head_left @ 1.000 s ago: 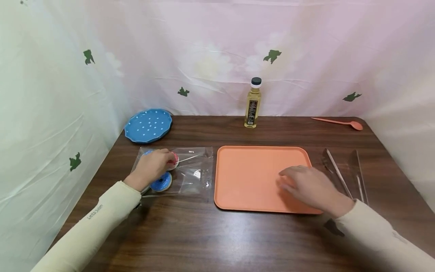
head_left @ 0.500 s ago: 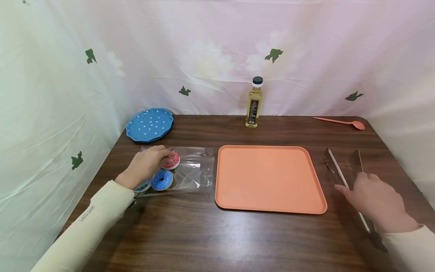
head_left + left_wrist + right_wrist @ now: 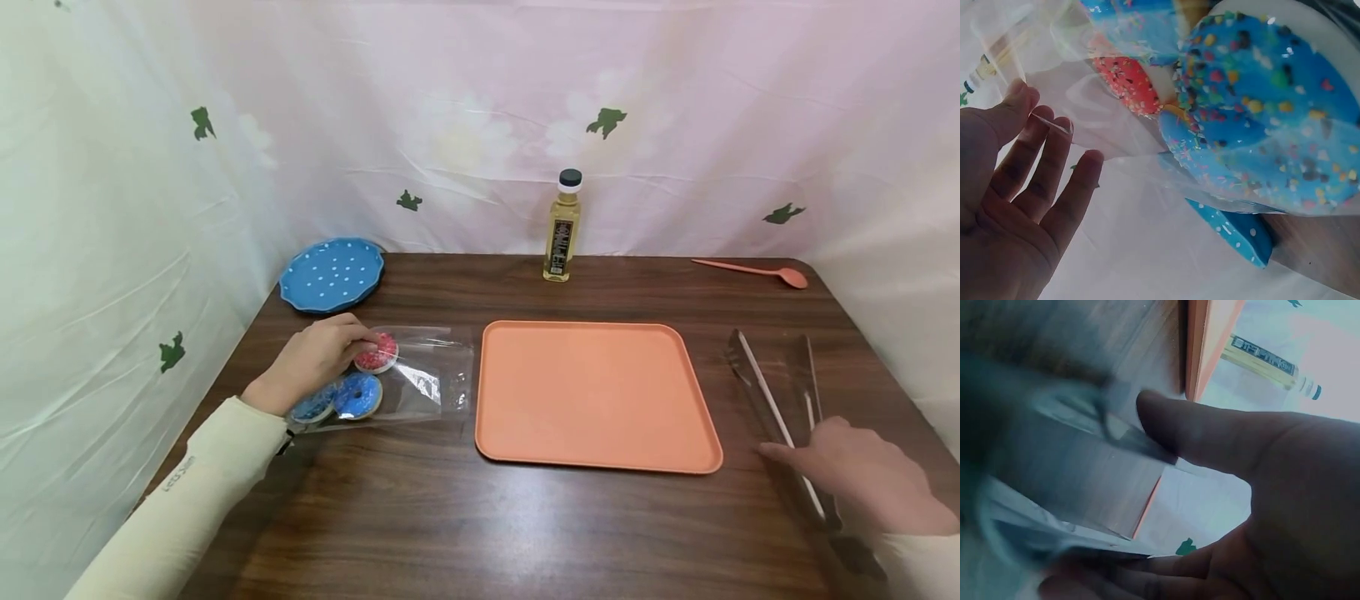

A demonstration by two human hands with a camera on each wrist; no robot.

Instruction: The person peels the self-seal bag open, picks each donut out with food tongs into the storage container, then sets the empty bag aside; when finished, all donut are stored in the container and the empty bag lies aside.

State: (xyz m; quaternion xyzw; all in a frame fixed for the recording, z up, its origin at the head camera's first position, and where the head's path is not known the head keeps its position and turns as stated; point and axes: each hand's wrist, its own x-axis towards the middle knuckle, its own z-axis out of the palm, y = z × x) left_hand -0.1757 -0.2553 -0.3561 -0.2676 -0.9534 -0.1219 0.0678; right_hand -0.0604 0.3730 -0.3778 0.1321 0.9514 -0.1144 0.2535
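In the head view a clear plastic bag [image 3: 450, 367] holds a pink doughnut [image 3: 377, 353] and blue doughnuts [image 3: 358, 395] with sprinkles. My left hand [image 3: 311, 358] lies over the bag's left part, and in the left wrist view its thumb and fingers pinch the clear film. At the right my right hand [image 3: 862, 475] grips metal tongs [image 3: 772, 408] near their rear end. Thumb on one arm and fingers on the other, it holds them spread, as the right wrist view shows with some blur. The tongs' tips point to the back of the table.
An orange tray [image 3: 596, 396] lies between the hands. Behind stand a blue dotted plate [image 3: 332, 275] at the left and an oil bottle [image 3: 561, 229] near the middle. A pink spoon [image 3: 787, 277] lies back right. Fabric hangs around the table.
My right hand has moved from over the tray to the tongs, and the tongs have shifted slightly right. My left hand has drawn a little left, uncovering more of the doughnuts.
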